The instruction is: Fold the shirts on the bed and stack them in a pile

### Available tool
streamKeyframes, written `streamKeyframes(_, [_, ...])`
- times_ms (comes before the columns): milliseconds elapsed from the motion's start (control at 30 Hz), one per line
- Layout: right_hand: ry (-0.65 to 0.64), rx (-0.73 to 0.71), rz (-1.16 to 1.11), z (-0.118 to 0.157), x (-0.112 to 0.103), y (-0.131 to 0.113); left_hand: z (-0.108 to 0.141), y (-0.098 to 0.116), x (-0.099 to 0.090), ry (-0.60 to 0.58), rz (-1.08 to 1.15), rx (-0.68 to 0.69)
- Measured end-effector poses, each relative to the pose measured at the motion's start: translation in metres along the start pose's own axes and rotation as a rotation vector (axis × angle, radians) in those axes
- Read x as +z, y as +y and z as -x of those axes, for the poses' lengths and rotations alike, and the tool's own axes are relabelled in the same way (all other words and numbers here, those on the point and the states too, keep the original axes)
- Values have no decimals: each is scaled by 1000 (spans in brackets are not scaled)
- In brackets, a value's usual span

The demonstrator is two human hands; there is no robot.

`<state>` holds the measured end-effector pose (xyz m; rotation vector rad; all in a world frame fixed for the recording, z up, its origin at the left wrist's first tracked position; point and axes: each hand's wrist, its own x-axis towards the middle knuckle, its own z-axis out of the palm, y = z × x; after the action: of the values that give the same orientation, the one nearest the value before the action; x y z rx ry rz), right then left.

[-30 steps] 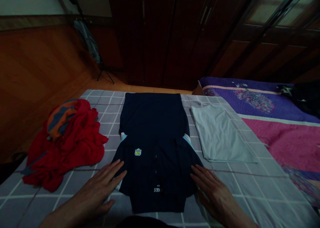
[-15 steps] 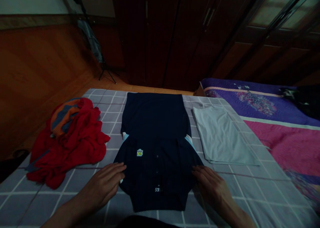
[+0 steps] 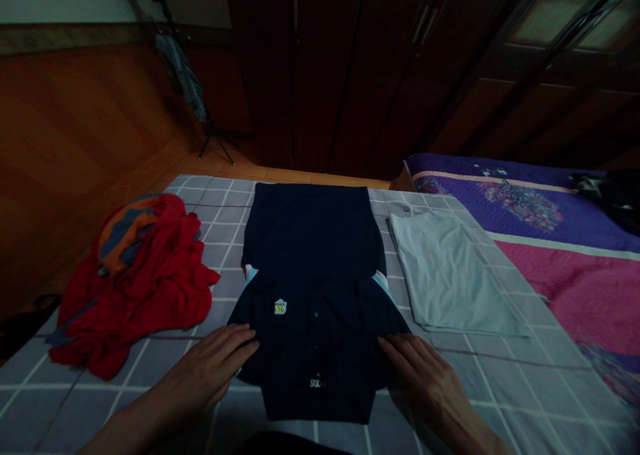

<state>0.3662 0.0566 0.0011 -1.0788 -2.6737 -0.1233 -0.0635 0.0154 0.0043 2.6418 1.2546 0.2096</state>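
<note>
A dark navy polo shirt (image 3: 313,242) lies front up on the checked sheet, its collar toward me and its hem at the far side. My left hand (image 3: 217,362) rests on the left sleeve, fingers stretched out flat. On the right sleeve lies my right hand (image 3: 423,368), its fingers also extended. Neither hand grips the cloth. Light blue and white strips show at both sides of the shirt, and a small badge sits on its chest.
A crumpled red garment (image 3: 165,275) with orange and blue parts lies at the left. Folded pale grey cloth (image 3: 450,275) is at the right. Beyond are a purple and pink bed (image 3: 575,275), a dark wardrobe (image 3: 320,75) and a thin stand (image 3: 215,142).
My fingers have slid slightly inward over the sleeves. The view has shifted a little, and the shirt lies nearly as before.
</note>
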Motion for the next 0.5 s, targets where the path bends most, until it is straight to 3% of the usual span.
streamKeyframes(100, [41, 8, 3, -2, 1, -1, -1, 3, -1, -18, -3, -6])
streamKeyframes(300, [142, 0, -52, -16, -3, -1, -15, 11, -7, 147, -15, 10])
streamKeyframes(500, [89, 31, -265, -34, -27, 8, -26, 15, -45, 17, 149, -33])
